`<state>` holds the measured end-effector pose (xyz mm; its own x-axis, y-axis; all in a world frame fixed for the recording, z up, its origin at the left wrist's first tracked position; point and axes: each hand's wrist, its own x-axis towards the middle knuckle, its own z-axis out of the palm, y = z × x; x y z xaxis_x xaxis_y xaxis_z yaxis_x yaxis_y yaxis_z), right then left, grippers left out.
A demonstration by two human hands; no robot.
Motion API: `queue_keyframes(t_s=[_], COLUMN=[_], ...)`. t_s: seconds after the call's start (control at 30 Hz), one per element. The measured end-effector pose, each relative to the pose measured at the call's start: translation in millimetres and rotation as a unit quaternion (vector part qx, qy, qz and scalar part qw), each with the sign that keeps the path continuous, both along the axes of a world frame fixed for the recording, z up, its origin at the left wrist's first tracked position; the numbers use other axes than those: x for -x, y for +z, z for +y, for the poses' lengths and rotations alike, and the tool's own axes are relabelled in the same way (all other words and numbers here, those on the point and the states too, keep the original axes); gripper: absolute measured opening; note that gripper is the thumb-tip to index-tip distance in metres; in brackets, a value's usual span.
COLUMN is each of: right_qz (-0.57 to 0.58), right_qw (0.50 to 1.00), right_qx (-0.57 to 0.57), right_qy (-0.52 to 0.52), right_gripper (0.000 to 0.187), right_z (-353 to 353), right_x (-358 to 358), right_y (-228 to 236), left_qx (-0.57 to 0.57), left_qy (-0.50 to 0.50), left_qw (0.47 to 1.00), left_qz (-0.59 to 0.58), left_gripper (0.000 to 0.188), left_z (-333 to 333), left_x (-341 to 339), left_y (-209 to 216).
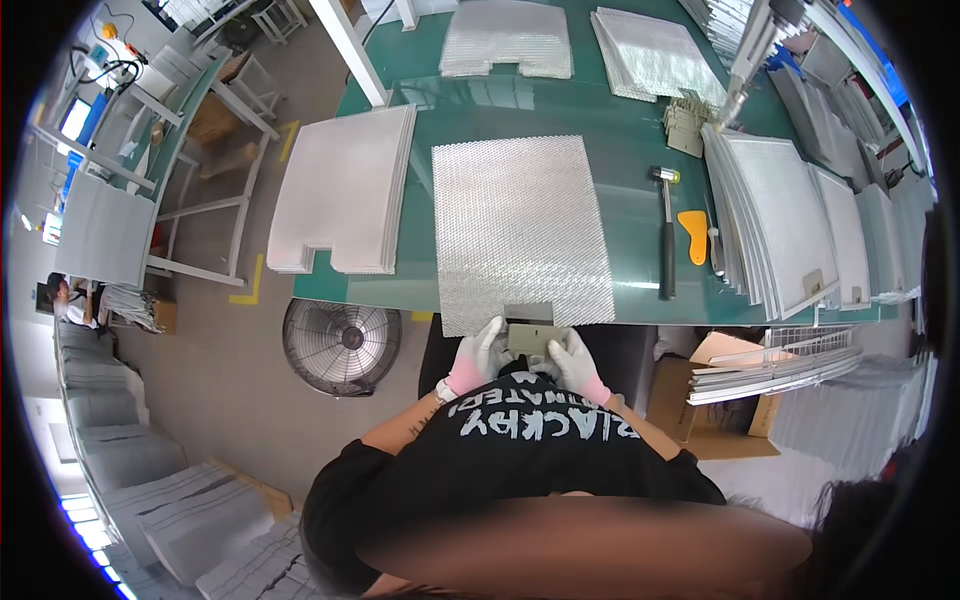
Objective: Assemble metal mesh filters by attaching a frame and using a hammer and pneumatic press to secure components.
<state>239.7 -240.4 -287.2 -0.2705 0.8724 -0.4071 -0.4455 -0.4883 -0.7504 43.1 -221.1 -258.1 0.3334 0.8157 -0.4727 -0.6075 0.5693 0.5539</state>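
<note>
Hands, left hand (pixel 478 356) and right hand (pixel 574 362), pinch a small grey plate (pixel 533 338) beside the cardboard box (pixel 700 400) of mesh frames (pixel 765 370).

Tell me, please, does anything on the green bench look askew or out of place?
Nothing stands out. The mesh sheet lies flat before both hands, which hold a small grey plate at its notch. The mallet and yellow scraper lie beside it, apart. The stacks look orderly.

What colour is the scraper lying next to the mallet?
The scraper is orange-yellow, seen in the head view beside the mallet.
</note>
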Motion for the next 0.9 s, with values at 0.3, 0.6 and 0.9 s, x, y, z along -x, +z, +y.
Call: queue_keyframes(t_s=[0.3, 0.6, 0.9], right_qz=[-0.105, -0.075, -0.104], right_qw=[0.993, 0.993, 0.976], right_qx=[-0.044, -0.026, 0.006], right_qy=[0.037, -0.085, -0.192], right_gripper=[0.025, 0.031, 0.028], right_z=[-1.1, -11.7, -1.2], right_x=[-0.1, 23.4, 14.2], right_y=[19.9, 6.1, 18.5], left_qx=[-0.091, -0.018, -0.045], left_qy=[-0.016, -0.009, -0.159], left_qw=[0.995, 0.999, 0.970], left_qz=[0.024, -0.049, 0.180], left_gripper=[0.037, 0.032, 0.032], left_z=[-7.5, -17.3, -11.9], left_x=[9.7, 10.5, 4.7], left_y=[-33.0, -35.6, -33.0])
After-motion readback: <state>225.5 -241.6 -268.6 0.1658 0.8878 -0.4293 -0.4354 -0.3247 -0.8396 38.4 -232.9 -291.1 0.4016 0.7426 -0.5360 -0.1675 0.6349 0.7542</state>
